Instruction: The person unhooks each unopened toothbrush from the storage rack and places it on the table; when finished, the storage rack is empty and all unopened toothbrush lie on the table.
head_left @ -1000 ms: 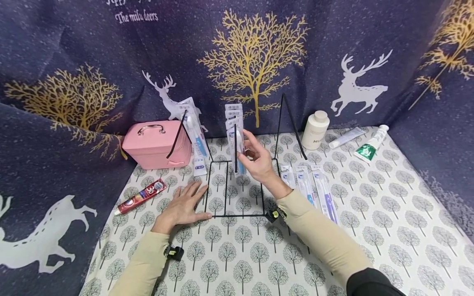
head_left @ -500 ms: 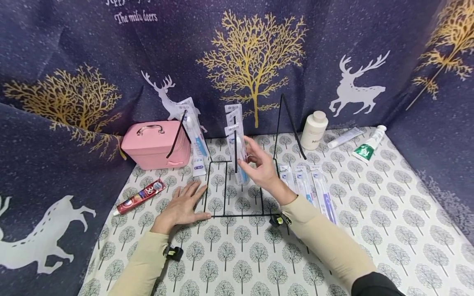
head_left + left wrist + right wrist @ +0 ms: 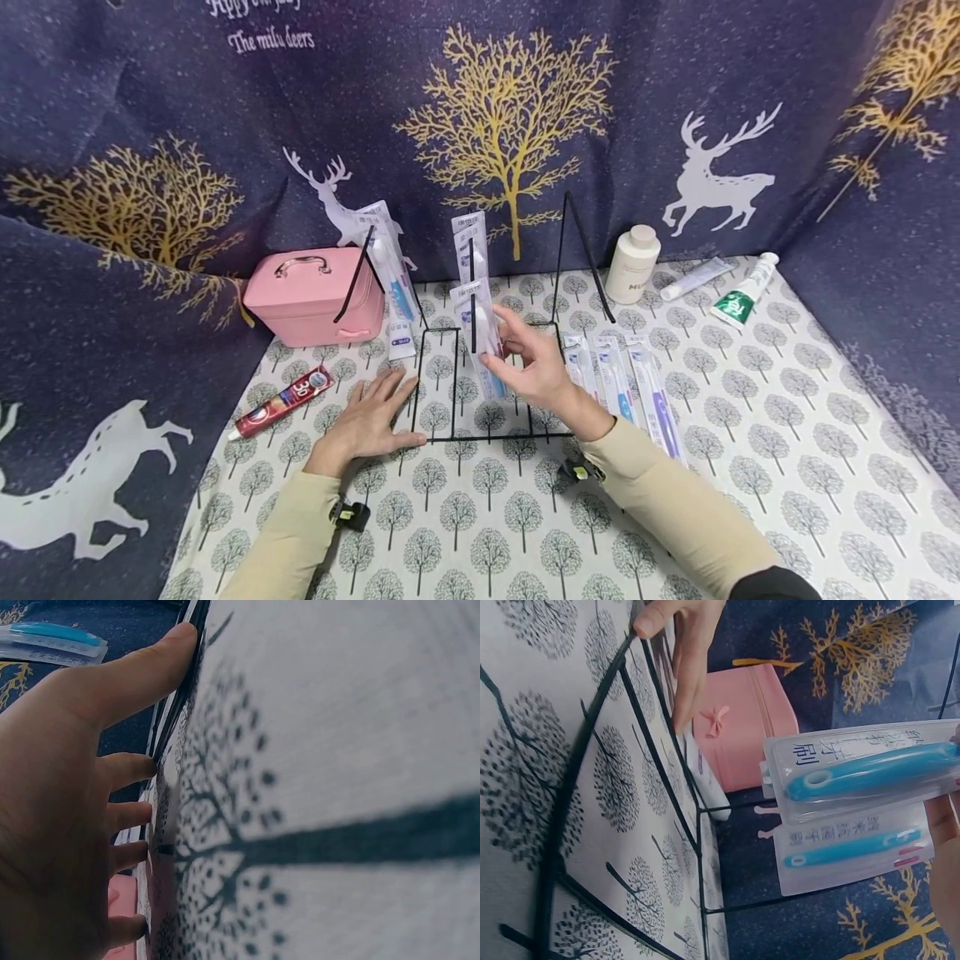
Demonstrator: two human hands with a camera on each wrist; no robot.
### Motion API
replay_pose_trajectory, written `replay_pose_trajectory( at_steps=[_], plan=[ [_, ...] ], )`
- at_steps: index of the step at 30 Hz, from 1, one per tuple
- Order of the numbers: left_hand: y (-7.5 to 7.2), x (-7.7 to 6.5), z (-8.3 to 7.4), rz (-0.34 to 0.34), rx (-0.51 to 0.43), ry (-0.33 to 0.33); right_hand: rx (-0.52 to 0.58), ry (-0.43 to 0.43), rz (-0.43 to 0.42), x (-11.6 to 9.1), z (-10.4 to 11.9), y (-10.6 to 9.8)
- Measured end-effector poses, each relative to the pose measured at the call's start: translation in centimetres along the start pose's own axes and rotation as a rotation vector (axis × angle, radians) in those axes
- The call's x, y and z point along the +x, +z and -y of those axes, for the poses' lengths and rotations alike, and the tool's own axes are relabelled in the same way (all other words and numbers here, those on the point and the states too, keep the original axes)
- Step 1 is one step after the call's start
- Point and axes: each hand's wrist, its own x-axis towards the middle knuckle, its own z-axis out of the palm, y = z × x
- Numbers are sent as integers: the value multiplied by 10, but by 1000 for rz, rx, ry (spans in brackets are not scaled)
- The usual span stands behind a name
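A black wire rack (image 3: 495, 437) stands on the cloth with prongs rising from it. My right hand (image 3: 536, 358) pinches the edge of a packaged toothbrush (image 3: 485, 327), which overlaps the middle prong's front end in the head view. Its blue handle shows through clear plastic in the right wrist view, with another packaged toothbrush (image 3: 855, 851) beyond it. Behind it on the middle prong hang more packaged toothbrushes (image 3: 467, 237). My left hand (image 3: 371, 421) lies with fingers spread on the cloth, thumb and fingertips at the rack's left base bar.
More packaged toothbrushes (image 3: 390, 262) hang on the left prong beside a pink case (image 3: 318, 296). Three others (image 3: 654, 392) lie right of the rack. A red toothpaste tube (image 3: 283, 402) lies left; a white bottle (image 3: 633, 265), white tube (image 3: 697, 279) and green-white tube (image 3: 744, 292) are back right.
My right hand has moved toward me and down with the front toothbrush package, widening the gap from those behind it. My left hand has stayed put.
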Motion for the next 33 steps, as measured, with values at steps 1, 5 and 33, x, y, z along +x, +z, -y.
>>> replay_pose_trajectory(
  at_steps=[1,5,33],
  plan=[
    [0,0,0,0,-1,0,-6,-13,3,-1,1,0],
    [0,0,-1,-12,-2,2,-18,-57,5,-7,1,1],
    [3,0,0,-22,20,16,-11,-215,30,-30,13,5]
  ],
)
